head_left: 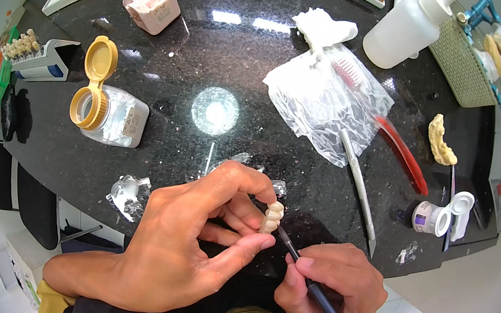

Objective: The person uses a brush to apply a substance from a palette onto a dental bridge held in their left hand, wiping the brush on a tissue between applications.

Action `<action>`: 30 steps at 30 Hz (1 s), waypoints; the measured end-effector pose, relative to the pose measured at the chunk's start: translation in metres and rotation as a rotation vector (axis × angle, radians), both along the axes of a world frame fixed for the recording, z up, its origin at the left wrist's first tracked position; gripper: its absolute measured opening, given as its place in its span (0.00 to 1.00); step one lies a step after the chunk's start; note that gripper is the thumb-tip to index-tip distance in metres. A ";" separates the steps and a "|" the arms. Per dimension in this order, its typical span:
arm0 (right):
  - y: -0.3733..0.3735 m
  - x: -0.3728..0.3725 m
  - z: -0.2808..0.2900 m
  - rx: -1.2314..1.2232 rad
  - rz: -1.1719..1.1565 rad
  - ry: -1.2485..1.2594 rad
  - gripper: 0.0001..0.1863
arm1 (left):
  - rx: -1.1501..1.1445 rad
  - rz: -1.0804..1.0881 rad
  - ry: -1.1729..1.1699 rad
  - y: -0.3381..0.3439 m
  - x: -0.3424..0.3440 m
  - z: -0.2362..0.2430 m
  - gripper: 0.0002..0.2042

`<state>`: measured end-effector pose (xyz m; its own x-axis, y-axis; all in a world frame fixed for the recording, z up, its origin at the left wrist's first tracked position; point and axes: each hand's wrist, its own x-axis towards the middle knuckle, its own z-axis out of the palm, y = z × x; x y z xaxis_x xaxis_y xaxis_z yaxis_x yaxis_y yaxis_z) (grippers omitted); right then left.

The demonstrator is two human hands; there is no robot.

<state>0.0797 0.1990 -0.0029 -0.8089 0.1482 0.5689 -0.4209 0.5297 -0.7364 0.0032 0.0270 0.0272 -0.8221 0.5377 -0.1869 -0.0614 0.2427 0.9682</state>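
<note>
My left hand (185, 232) pinches a small tooth-coloured dental bridge (273, 218) of several joined crowns between thumb and fingertips, above the table's near edge. My right hand (335, 287) grips a slim, dark pen-like tool (325, 305), its handle slanting down to the right. The tool's narrow tip comes up to the lower right side of the bridge; whether it touches cannot be made out. Just beyond the left hand lie bits of clear, crumpled material, and a glossy whitish blob (128, 196) sits left of it.
An uncapped yellow-lidded jar (124, 119) and a jar of pink powder (156, 8) stand left. Plastic film (320, 95), a red-handled toothbrush (403, 157) and a grey stick-like tool (358, 191) lie right. Beyond are a squeeze bottle (400, 32), basket (466, 73), dental cast (441, 141) and small open pot (431, 218).
</note>
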 end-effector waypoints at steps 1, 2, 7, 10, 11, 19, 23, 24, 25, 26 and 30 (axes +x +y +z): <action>0.000 0.000 0.000 0.002 -0.003 0.000 0.12 | 0.002 0.001 -0.003 0.000 0.000 0.000 0.20; 0.000 0.000 0.001 0.005 -0.005 -0.001 0.12 | 0.003 0.001 0.003 0.001 0.000 0.000 0.20; -0.001 0.000 0.000 0.003 0.005 -0.006 0.12 | 0.003 0.010 0.012 0.000 0.001 -0.002 0.20; 0.000 0.000 0.000 0.012 0.018 -0.002 0.12 | 0.003 0.020 0.012 0.001 0.002 -0.002 0.20; 0.000 -0.001 0.000 0.015 0.018 -0.002 0.12 | 0.001 0.023 0.010 0.001 0.002 -0.002 0.20; 0.001 0.000 0.000 0.034 0.027 -0.005 0.13 | -0.007 0.022 -0.004 0.001 0.001 0.000 0.21; 0.002 0.002 0.001 0.034 0.023 -0.018 0.13 | -0.005 0.019 -0.010 0.002 0.001 0.001 0.21; 0.002 0.002 0.001 0.030 0.026 -0.019 0.13 | -0.007 0.018 -0.008 0.002 0.001 0.001 0.21; 0.002 0.002 0.001 0.030 0.028 -0.017 0.13 | -0.008 0.017 -0.007 0.002 0.001 0.000 0.21; 0.002 0.001 0.000 0.031 0.029 -0.015 0.13 | -0.007 0.013 0.001 0.002 0.001 0.000 0.21; 0.005 0.000 0.001 0.067 0.089 -0.022 0.17 | -0.004 0.008 0.019 0.000 0.001 -0.002 0.21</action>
